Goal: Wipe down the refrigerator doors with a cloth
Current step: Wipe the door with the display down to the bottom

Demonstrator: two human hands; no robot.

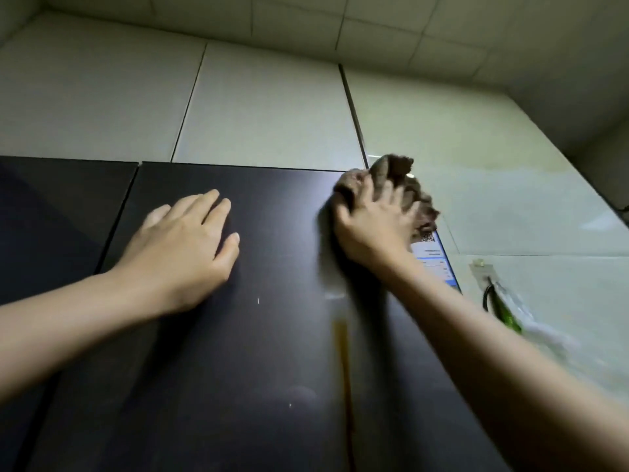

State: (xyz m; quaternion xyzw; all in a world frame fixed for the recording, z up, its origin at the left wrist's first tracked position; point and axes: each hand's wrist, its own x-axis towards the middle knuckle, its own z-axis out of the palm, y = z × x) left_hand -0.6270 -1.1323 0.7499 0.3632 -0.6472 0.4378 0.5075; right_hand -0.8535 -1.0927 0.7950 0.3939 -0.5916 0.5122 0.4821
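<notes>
The dark glossy right refrigerator door [272, 335] fills the lower middle of the head view, and the left door [51, 216] lies beside it across a narrow gap. My right hand [371, 223] grips a crumpled brown cloth [394, 172] and presses it against the right door's upper right corner. My left hand [190, 240] rests flat on the same door with straight fingers, further left. A brownish streak [343, 362] runs down the door below the cloth.
White cabinet panels [265, 107] sit right above the refrigerator. A tiled wall [510, 199] stands on the right, with a hook holding a green-handled item [507, 315]. A blue and white sticker [435, 257] is on the door's right edge.
</notes>
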